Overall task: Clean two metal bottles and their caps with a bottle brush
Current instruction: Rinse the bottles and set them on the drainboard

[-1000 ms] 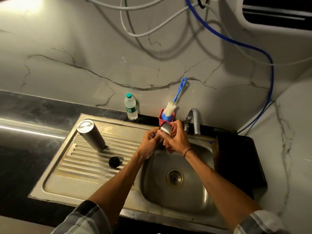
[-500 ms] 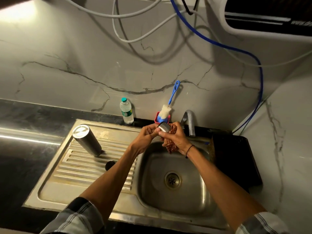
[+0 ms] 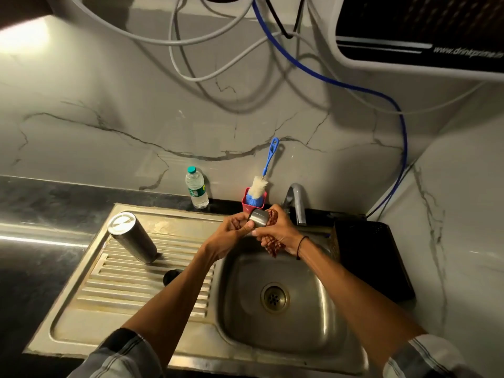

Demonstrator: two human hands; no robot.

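Two hands rub a small steel bottle over the sink basin, a slippery hold.

Head view: the left hand (image 3: 235, 231) and right hand (image 3: 275, 231) both grip the short shiny metal bottle (image 3: 259, 218), the right also clutching a reddish scrubbing cloth (image 3: 272, 245); if wet, it could slip into the steel sink (image 3: 308, 317). The tall metal bottle (image 3: 131, 237) stands upturned on the ridged drainboard, its round black cap (image 3: 170, 276) near; the blue-handled bottle brush (image 3: 260, 186) waits in a red cup.

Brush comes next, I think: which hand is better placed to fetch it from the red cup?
Left hand, probably: the right hand grips a cloth; the bottle brush stands just behind.
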